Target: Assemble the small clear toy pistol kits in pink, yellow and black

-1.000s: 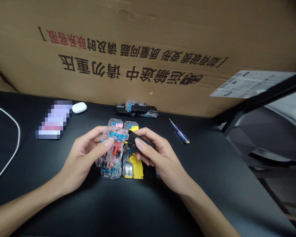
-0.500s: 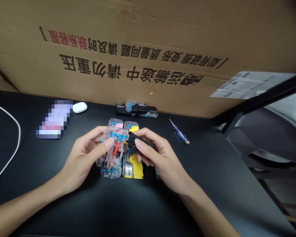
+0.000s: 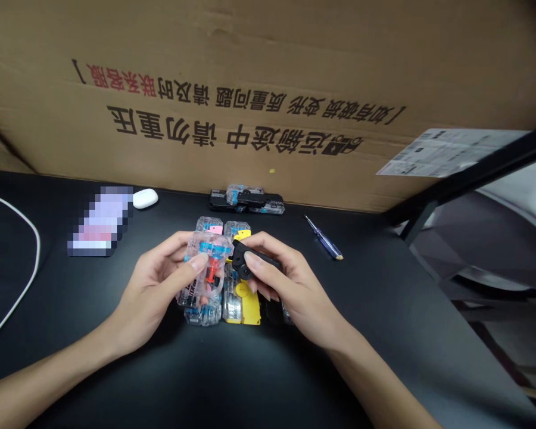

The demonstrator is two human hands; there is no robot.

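Note:
My left hand (image 3: pixel 161 286) is closed around a clear plastic block with blue and red parts inside (image 3: pixel 204 269), held a little above the black table (image 3: pixel 250 369). Beside it my right hand (image 3: pixel 286 283) pinches a small black part (image 3: pixel 245 261) that touches the block's right side. Under both hands lie several similar clear blocks, one with a yellow piece (image 3: pixel 243 301) and one with a pink tab (image 3: pixel 212 226).
A large cardboard box (image 3: pixel 268 89) with printed characters stands along the table's back edge. Against it lies a black and clear assembly (image 3: pixel 245 199). A small screwdriver (image 3: pixel 324 238) lies to the right, a white earbud case (image 3: pixel 145 198) and a white cable (image 3: pixel 22 262) to the left.

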